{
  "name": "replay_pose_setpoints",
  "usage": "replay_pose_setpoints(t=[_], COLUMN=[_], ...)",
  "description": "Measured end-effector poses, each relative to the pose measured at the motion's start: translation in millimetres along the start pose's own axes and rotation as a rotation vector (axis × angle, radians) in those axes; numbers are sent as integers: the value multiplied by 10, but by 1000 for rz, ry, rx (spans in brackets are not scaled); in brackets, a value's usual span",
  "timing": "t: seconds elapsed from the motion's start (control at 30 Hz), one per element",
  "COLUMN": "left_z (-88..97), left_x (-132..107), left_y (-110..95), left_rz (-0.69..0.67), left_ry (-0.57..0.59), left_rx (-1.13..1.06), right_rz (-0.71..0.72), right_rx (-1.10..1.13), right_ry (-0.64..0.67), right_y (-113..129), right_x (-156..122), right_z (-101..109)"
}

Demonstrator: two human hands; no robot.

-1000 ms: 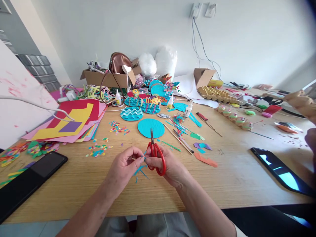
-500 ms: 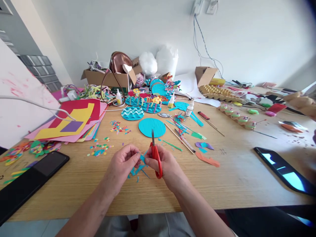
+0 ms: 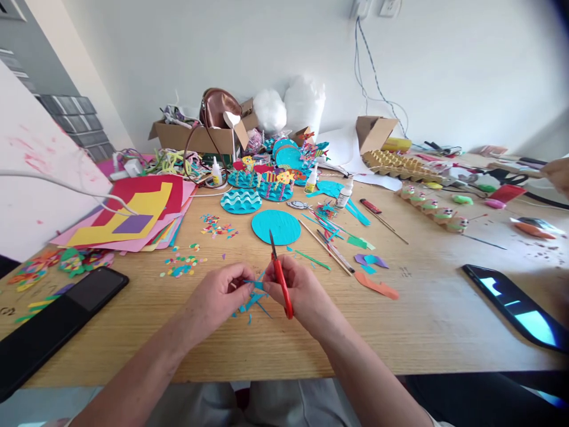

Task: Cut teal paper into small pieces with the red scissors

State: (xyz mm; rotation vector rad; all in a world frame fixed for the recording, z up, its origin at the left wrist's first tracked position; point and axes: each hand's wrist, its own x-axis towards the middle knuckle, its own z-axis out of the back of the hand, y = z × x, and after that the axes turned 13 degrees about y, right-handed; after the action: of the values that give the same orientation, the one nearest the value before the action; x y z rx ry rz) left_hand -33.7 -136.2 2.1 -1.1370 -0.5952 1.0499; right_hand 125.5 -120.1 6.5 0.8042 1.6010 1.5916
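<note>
Between my fingertips is a small blue paper strip (image 3: 258, 285). My left hand (image 3: 226, 290) pinches its left end, and the fingertips of my right hand (image 3: 296, 290) are at the other end. Red-handled scissors (image 3: 280, 279) also sit in my right hand, blades together and pointing away from me. Blue paper scraps (image 3: 249, 306) lie on the table just below my fingers. Beyond the blade tips is a flat blue paper-covered disc (image 3: 276, 227). Farther back is another blue disc with wavy layers (image 3: 241, 201).
Coloured paper sheets (image 3: 128, 213) and a black phone (image 3: 66, 314) are on the left, beside paper dots (image 3: 181, 265). A second phone (image 3: 511, 308) lies right, near an egg-carton strip (image 3: 433, 210). Glue bottles (image 3: 344, 194) stand behind. Another person's hand (image 3: 556, 175) shows at the right edge.
The blue strip between my fingers has turned to lie more level. The scissors' tips have swung slightly left. The other person's hand at the right edge has shifted.
</note>
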Motion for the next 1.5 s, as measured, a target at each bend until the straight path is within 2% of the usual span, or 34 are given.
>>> replay_pose_setpoints(t=[0.2,0.37,0.67,0.77,0.97,1.07,1.23,1.5], left_z=[-62,-108,-146,-133,-154,-184,-229,-252], left_x=[5,-50,-57,-69,-128,-144,-154,-174], left_y=[8,11,27,42,24,-14,-69,-18], left_rz=[19,47,-18,-31,-61,-62,-67,-55], left_ry=[28,-74,-19,-28,-219,-265,-260,-220], left_rx=[-148,-274,-160,-138,-307,-372,-414,-425], right_rz=[77,67,73,52,-92,-128,-122,-107], right_rx=[72,130,115,35,-414,-559,-587,-612], right_ry=[-26,-59,-58,-64,9,29,49,32], right_y=[-21,-67,-66,-39,14,0,-22,-16], right_x=[15,-18,-18,-54,-309,-402,-416,-393], right_z=[3,-11,-62,-67,-100,-150,-205,-211])
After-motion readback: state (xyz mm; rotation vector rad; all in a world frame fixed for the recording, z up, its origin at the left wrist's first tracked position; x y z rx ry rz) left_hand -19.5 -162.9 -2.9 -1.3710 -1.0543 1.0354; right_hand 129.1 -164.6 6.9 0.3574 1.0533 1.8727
